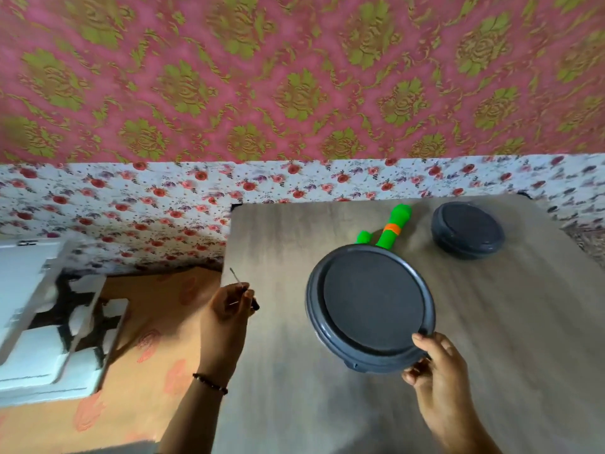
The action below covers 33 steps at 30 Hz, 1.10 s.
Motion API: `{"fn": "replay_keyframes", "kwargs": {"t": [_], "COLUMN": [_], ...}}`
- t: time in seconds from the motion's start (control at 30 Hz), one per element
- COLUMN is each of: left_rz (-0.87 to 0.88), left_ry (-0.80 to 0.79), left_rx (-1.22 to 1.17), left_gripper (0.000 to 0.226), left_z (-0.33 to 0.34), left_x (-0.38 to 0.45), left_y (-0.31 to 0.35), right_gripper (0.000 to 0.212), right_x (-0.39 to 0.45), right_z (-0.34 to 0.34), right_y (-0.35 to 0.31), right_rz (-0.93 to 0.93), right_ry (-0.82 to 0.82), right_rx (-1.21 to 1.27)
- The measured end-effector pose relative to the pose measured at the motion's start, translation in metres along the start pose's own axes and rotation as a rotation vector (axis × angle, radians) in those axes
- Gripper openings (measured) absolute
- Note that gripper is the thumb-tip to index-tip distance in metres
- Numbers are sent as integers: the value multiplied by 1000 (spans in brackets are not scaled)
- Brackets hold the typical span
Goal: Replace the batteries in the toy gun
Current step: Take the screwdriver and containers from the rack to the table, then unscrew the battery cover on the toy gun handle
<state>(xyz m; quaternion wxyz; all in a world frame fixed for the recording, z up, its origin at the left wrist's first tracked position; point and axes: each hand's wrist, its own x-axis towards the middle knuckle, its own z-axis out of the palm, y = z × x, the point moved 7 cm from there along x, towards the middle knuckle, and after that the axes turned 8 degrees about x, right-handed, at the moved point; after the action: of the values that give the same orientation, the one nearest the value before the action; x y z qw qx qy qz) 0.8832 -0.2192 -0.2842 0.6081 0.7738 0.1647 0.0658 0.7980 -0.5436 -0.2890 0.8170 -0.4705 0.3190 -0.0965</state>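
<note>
Grey lid [371, 306], tilted, is pinched at its 5 o'clock rim by the right hand [435, 371]. Left hand [226, 309] curls round a thin screwdriver [239, 285]. Green gun [389, 229] lies on the table [491, 322] at 12 o'clock, behind the lid.

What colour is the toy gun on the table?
Bright green with an orange band, seen in the head view; the toy gun is partly hidden behind the dark grey lid.

Two bare forearms, no sleeves in view.
The left hand [226, 309] has a thin bracelet [210, 383] of small dark beads at its wrist; the right hand [432, 371] and wrist wear nothing.
</note>
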Motion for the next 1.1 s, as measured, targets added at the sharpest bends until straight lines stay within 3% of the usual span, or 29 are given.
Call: {"fn": "replay_keyframes", "kwargs": {"t": [0.13, 0.3, 0.4, 0.53, 0.97, 1.1], "left_rz": [-51, -104, -64, -41, -76, -66], "left_ry": [50, 26, 5, 1, -53, -56], "left_rx": [-25, 16, 70, 125, 153, 169], "left_gripper": [11, 15, 14, 16, 18, 19], "left_z": [94, 184, 216, 232, 260, 259], "left_x": [-18, -62, -82, -99, -115, -113], "left_y": [11, 38, 56, 68, 65, 58], "right_gripper": [25, 26, 15, 5, 29, 13], "right_x": [67, 123, 143, 160, 183, 181], "right_z": [-60, -163, -209, -240, -282, -284], "right_y": [-54, -113, -130, -137, -132, -130], "right_rz": [-2, 12, 55, 111, 138, 145], "right_ry": [-23, 99, 191, 274, 340, 270], "right_rx": [25, -16, -28, 71, 212, 167]}}
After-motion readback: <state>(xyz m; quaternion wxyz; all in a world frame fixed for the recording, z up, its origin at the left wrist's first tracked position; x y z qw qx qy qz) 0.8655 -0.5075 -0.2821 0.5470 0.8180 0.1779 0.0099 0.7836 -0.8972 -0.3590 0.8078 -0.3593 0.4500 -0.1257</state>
